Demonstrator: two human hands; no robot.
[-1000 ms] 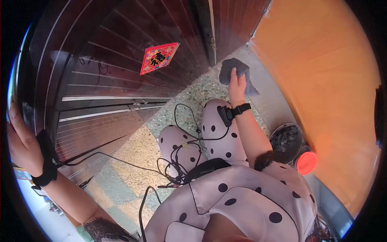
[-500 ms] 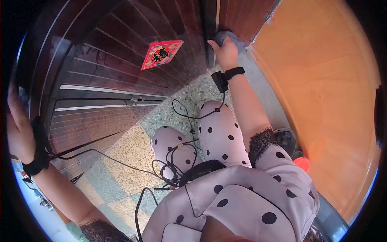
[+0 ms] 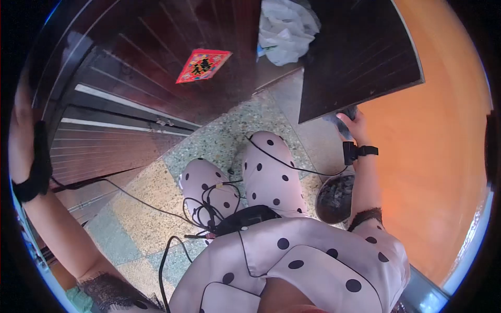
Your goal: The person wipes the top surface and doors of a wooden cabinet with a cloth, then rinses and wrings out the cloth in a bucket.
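My right hand (image 3: 356, 128) is closed on a dark grey cloth (image 3: 344, 116), at the lower edge of an open dark wooden cabinet door (image 3: 360, 57). Part of the cloth is hidden by the hand and the door. My left hand (image 3: 23, 148) is at the far left, beside the dark cabinet front (image 3: 130, 57). Its fingers look stretched out, though they are dim at the picture's edge. Each wrist wears a black strap with a cable. In the opened cabinet a white plastic bag (image 3: 287, 32) shows.
A round container with dark contents (image 3: 335, 199) stands on the floor beside my right forearm. An orange wooden panel (image 3: 428, 177) rises on the right. A red paper with black characters (image 3: 203, 66) is on the cabinet. Black cables (image 3: 209, 208) lie over my lap.
The cabinet door has swung open towards me, showing the white bag. My right hand has moved down and right with the cloth. The left hand stays at the left edge.
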